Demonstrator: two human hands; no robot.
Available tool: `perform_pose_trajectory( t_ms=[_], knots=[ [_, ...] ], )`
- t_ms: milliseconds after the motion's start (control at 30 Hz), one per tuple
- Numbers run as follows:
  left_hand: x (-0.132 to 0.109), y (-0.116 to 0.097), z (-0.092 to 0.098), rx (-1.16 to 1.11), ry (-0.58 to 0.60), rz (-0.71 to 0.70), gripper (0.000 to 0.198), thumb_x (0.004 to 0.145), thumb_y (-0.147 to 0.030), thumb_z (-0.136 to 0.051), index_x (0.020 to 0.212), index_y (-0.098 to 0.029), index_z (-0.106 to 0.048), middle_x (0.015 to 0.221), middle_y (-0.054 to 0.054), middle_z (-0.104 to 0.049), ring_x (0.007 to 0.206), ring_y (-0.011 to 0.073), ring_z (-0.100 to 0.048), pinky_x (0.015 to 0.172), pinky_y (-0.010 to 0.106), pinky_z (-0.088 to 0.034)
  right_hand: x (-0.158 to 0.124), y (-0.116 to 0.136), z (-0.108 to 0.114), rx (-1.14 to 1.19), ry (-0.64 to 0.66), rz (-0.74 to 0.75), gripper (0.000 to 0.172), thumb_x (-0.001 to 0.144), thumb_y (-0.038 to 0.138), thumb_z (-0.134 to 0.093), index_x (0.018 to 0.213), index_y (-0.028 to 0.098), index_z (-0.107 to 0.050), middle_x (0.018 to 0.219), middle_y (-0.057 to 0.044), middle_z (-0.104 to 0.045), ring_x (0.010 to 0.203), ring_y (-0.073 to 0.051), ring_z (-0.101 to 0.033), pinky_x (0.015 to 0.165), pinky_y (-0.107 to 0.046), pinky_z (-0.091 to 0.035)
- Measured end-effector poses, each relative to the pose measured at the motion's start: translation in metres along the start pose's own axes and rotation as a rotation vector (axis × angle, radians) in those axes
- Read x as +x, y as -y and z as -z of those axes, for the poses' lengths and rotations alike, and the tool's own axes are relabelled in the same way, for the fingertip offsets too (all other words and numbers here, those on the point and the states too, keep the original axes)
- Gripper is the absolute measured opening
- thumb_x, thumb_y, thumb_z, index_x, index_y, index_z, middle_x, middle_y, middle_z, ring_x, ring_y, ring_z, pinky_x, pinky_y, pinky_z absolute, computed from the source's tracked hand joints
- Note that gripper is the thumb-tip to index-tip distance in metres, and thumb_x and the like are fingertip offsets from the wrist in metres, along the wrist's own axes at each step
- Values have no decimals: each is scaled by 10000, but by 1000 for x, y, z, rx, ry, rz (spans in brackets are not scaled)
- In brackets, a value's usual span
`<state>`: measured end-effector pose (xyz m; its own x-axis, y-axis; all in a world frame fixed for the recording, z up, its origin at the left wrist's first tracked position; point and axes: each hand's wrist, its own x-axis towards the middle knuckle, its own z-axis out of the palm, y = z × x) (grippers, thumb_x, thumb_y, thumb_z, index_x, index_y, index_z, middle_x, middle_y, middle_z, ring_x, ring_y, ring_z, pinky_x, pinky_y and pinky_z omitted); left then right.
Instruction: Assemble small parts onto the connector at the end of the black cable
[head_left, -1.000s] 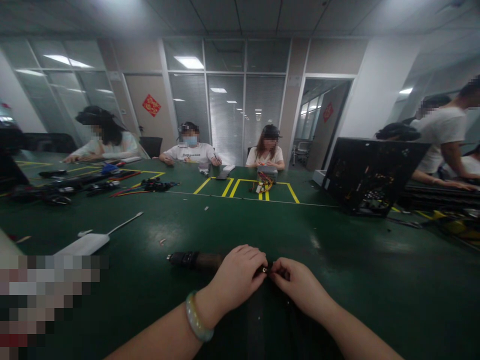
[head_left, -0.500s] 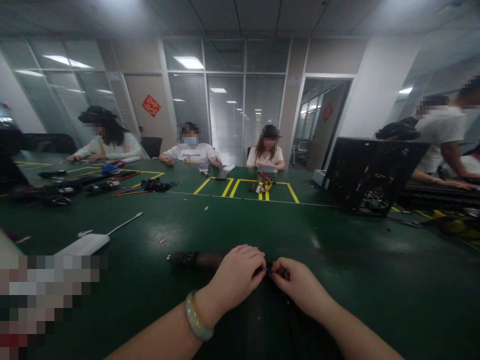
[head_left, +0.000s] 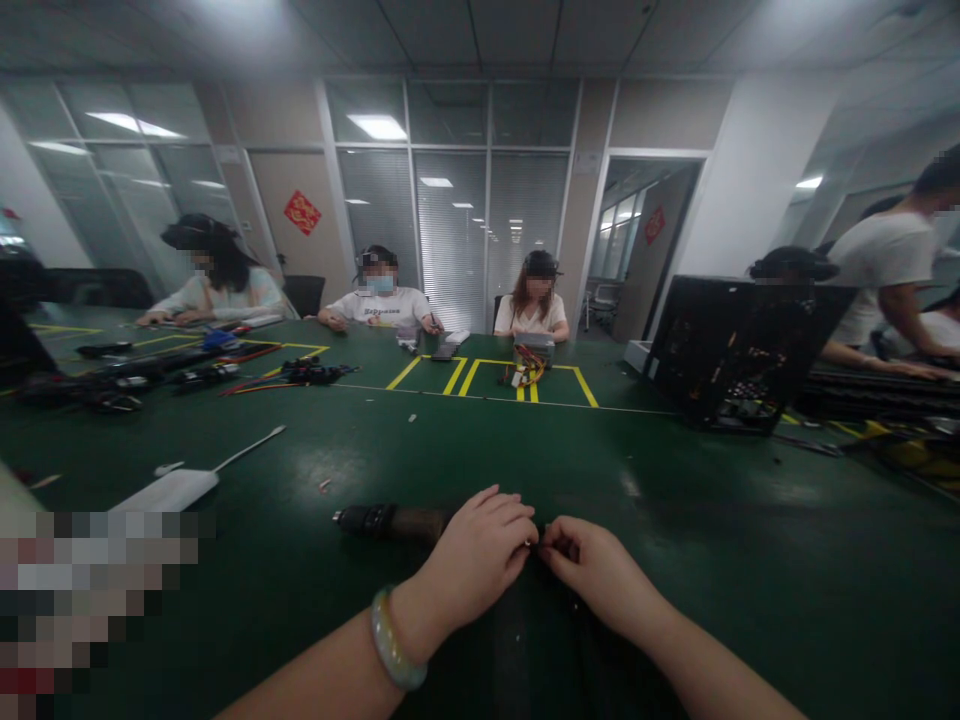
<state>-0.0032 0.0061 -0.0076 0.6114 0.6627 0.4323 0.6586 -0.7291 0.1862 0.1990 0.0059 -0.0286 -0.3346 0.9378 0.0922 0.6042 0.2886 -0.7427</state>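
Observation:
My left hand [head_left: 484, 545], with a pale green bangle [head_left: 394, 640] at the wrist, is closed with its fingers curled toward the right. Its fingertips touch a small item with a bright glint, too small to name. My right hand [head_left: 592, 565] is pinched shut close beside it, and what lies between its thumb and fingers is dark and mostly hidden. Behind my left hand lies a dark power drill [head_left: 409, 522] on the green table [head_left: 705, 590], its chuck pointing left. The hand covers the rest of the drill.
A white power strip or adapter [head_left: 172, 488] with a cable lies left. Black cables [head_left: 319, 370] sit farther back. A black computer case [head_left: 739, 350] stands at right. Across the table, a grey power supply [head_left: 534, 347] trails coloured wires near a seated person. Other people work around the table.
My left hand has shifted slightly, its fingers lifting and spreading a little near the right fingertips. My right hand stays almost in place. The drill has not moved.

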Motion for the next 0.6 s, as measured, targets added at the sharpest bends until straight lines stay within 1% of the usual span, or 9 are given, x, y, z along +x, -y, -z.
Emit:
perform_pose_trajectory(
  t_ms=[133,200,267,400,500,600],
  knots=[
    [0,1,-1,-3,-23,54,101,834,-266,-642,920,-227,-609,1194,-1,-616,1189,194,-505,1120,438,-260,0,-1,0,12,4,-6,62,833,229,-568,806,210,-620,718,31,-643,648,-130,-584,568,-209,-363],
    [0,1,-1,-10,-12,49,66,851,-239,-614,917,-231,-611,1192,-7,-619,1191,190,-506,1114,433,-271,0,-1,0,9,2,-9,62,833,229,-568,803,212,-620,702,33,-637,638,-130,-579,561,-210,-359],
    [0,1,0,-22,-4,25,79,862,-202,-588,928,-239,-613,1189,-18,-623,1194,182,-503,1115,428,-267,0,-1,0,3,0,-5,65,832,226,-566,802,213,-622,693,35,-632,633,-129,-575,562,-211,-358],
    [0,0,1,-36,-17,29,99,836,-219,-628,932,-235,-608,1200,-12,-616,1191,191,-502,1114,430,-265,0,-1,0,-7,-3,4,63,832,230,-572,801,210,-622,710,31,-638,644,-130,-577,574,-212,-362],
    [0,1,1,-25,-8,42,85,832,-227,-637,910,-227,-604,1181,-9,-622,1157,188,-523,1099,421,-287,0,-2,0,-4,-2,-3,64,835,243,-576,803,208,-618,701,29,-636,638,-132,-574,568,-213,-360],
    [1,1,0,-28,14,39,75,845,-194,-615,908,-234,-606,1114,-26,-642,1091,168,-554,1079,396,-307,0,-3,0,6,1,0,63,838,243,-576,813,211,-625,710,29,-639,649,-133,-580,574,-213,-365]
  ],
)
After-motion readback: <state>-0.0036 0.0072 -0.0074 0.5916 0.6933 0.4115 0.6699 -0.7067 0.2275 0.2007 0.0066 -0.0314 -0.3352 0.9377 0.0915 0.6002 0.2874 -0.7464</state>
